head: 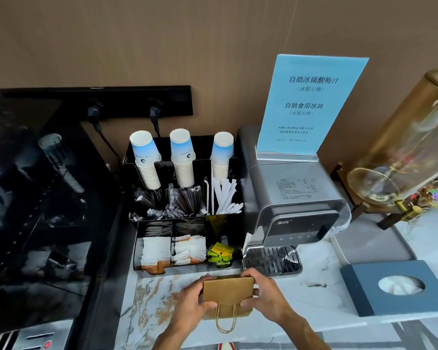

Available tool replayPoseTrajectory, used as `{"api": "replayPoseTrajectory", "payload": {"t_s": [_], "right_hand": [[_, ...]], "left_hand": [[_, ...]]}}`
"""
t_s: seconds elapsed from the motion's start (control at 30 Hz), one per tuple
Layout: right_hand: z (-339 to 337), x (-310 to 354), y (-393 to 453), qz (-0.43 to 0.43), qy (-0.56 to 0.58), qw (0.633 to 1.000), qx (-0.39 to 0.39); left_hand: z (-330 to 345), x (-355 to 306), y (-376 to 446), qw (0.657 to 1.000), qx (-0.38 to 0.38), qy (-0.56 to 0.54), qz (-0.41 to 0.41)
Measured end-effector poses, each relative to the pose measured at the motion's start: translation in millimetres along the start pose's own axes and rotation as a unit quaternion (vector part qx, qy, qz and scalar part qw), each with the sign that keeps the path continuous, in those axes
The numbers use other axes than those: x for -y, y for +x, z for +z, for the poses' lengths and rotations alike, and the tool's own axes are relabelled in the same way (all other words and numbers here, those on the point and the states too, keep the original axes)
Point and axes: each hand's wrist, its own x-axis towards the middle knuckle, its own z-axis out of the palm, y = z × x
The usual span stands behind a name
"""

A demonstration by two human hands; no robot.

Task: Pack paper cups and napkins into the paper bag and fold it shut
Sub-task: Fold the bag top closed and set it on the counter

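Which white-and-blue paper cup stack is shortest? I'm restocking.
The rightmost paper cup stack, beside the grey drinks machine; its top sits lower than the other two stacks.

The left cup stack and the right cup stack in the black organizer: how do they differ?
The left cup stack leans to the left; the right cup stack stands nearly upright. The left cup stack shows more cups than the right cup stack. Both are upside-down white cups with blue bands.

Plain kraft-brown folded paper bag (228,289). White paper cup stacks (147,160), pale blue band on top cups. White marble countertop (159,294), tan and grey veining. Sky-blue sign card (311,104), dark lettering. Slate-blue tissue box (364,286).
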Motion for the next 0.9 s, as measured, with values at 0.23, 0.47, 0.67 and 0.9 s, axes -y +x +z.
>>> {"api": "replayPoseTrajectory", "payload": {"t_s": [0.23,0.47,0.67,0.9], "right_hand": [[4.7,-9.0,5.8,0.006,0.035,0.999,-0.034],[-4.6,-5.4,16.0,0.001,0.111,0.994,0.012],[2.8,-6.9,19.0,-0.004,0.179,0.983,0.029],[1.3,-1.2,14.6,-0.004,0.209,0.977,0.049]], "left_hand": [[-1.2,0.2,1.7,0.998,-0.014,-0.058,-0.033],[1.6,-3.8,3.4,0.99,-0.033,-0.124,-0.061],[8.0,-11.5,6.2,0.987,-0.023,-0.15,-0.051],[11.6,-12.2,7.2,0.991,-0.032,-0.121,-0.056]]}}
